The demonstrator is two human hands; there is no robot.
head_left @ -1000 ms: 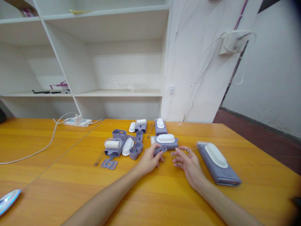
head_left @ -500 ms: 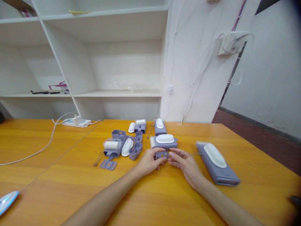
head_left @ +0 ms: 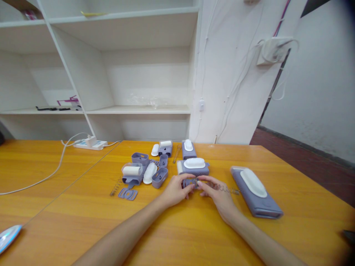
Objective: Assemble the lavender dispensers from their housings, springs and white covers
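L hand (head_left: 174, 189): thumb + fingers clamped on the slotted pc (head_left: 188, 182). R hand (head_left: 217, 193): thumb + fingertips together on the coil spring (head_left: 229, 190), at its L end, right up against the pc; whether the two are hooked, can't tell (fingers in the way).

Slotted pc: small, flat-ish, grey-purple, matte, w/ cut-out bands; held btwn the hands just above the table (head_left: 177, 236), near side of the middle case (head_left: 195, 171). Spring: thin wire, brownish-metallic, open coils, approx. horiz.; runs R past the fingers, far end tighter-looking, just beside the large case (head_left: 260, 202).

Middle case: grey-purple, textured side, white bristled oval on top. Large case: same colour, long, smooth white oval pad.

L of hands: flat slotted plate (head_left: 128, 194), same grey-purple, w/ curved cut-outs; 2nd spring (head_left: 116, 186) beside it; roller unit (head_left: 132, 174), white roller under clear cover; white oval brush (head_left: 150, 173); open cup (head_left: 160, 177).

Far edge: small case (head_left: 189, 153), white oval on top; 3rd spring (head_left: 176, 153) beside.
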